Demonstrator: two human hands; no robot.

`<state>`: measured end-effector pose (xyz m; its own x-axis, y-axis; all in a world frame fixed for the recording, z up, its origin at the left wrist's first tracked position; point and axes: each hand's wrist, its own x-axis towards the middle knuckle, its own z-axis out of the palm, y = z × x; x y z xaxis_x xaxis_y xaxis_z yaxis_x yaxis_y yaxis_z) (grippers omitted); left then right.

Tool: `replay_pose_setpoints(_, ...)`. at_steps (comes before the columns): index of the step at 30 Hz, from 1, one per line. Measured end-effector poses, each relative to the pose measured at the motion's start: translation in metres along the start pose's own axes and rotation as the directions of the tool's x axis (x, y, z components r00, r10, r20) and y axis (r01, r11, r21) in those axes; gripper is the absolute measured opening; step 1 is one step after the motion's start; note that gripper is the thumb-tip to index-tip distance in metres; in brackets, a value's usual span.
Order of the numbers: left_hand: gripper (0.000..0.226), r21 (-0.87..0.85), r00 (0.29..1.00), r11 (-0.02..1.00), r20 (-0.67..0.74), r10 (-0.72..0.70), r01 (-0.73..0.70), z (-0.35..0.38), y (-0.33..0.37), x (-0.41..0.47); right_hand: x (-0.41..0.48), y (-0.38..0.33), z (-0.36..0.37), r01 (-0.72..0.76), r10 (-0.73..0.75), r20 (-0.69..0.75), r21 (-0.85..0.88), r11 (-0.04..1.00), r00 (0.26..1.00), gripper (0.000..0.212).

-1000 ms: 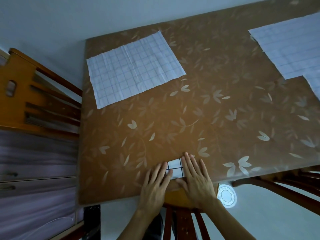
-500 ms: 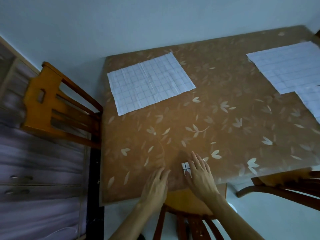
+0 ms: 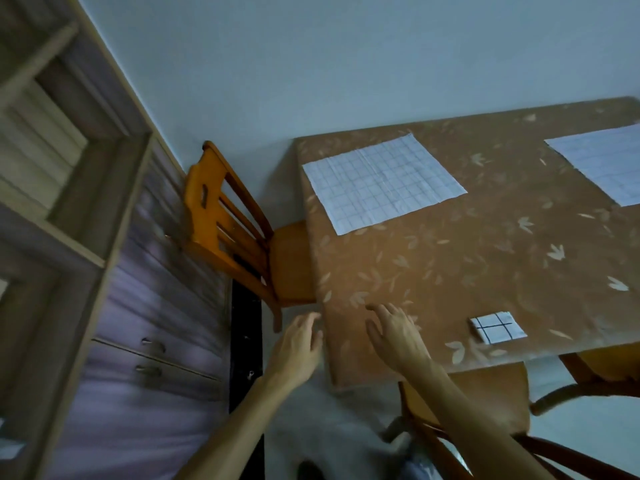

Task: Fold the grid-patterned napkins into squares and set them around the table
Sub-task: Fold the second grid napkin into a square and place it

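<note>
The nearest risk, as I judge it, lies with the folded napkin [image 3: 498, 327]: it sits close to the near edge of the table [image 3: 450, 258], at about three o'clock from the right hand [image 3: 394, 336], and a forearm swinging across there could brush it to the floor. Nothing weighs it down either, so its layers might spring apart. A second risk waits at the flat napkin [image 3: 381, 181], at about twelve o'clock from that same hand. The table covering looks glossy, and a thin sheet may slide while it is being creased, giving a lopsided oblong and not a square (the old wrinkles running through its middle could also pull a fresh fold off line). Both hands are loose and hold nothing. The right hovers with its fingers spread over the table's near left corner, and the left hand [image 3: 298, 344] hangs just off the table's side edge, at nine o'clock from the right. The folded napkin is a small white square showing bold dark grid lines, its thick edge turned toward nine o'clock. The flat one is pale, finely gridded and lightly rumpled. Another open napkin [image 3: 602, 161] lies at two o'clock, cut off by the frame. A wooden chair [image 3: 225, 216] stands at the table's left side.
</note>
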<state>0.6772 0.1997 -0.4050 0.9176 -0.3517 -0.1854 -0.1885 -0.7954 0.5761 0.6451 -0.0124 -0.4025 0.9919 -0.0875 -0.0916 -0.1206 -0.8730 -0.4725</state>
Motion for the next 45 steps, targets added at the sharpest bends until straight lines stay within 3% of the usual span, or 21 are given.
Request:
replay_pose_setpoints(9,0.027,-0.060,0.987,0.995,-0.133,-0.091,0.084,-0.099,-0.074,0.000,0.056,-0.109,-0.002,0.085,-0.086,0.062,0.019,0.996,0.994,0.029)
replay_pose_setpoints(14,0.029,-0.082,0.979,0.985,-0.122,-0.162,0.153,-0.121,-0.100,0.026,0.100,-0.132,0.005,0.089,-0.092,0.056,0.054,0.995,0.994,0.029)
replay_pose_setpoints(21,0.029,0.001,0.986,0.986,0.011,-0.164,0.164,-0.126,-0.114,0.106,0.175,-0.114,0.030,0.004,-0.013,0.065,0.138,0.990,0.998,0.028)
replay_pose_setpoints(26,0.027,0.140,0.974,0.980,0.157,-0.165,0.143,-0.144,-0.094,0.196,0.236,-0.086,0.024,-0.135,0.126,0.053,0.244,0.960,0.991,0.028)
replay_pose_setpoints(31,0.029,0.224,0.958,0.972,0.256,-0.132,0.074,-0.142,-0.063,0.287,0.274,-0.048,0.013,-0.240,0.241,0.035,0.298,0.924,0.970,0.032)
replay_pose_setpoints(39,0.024,0.236,0.909,0.965,0.416,0.007,-0.115,-0.096,0.001,0.371,0.282,0.008,-0.005,-0.497,0.509,0.067,0.356,0.791,0.858,0.037)
replay_pose_setpoints(45,0.036,0.233,0.843,0.933,0.526,0.117,-0.275,-0.065,0.036,0.421,0.299,0.029,-0.032,-0.638,0.633,0.163,0.396,0.661,0.757,0.045)
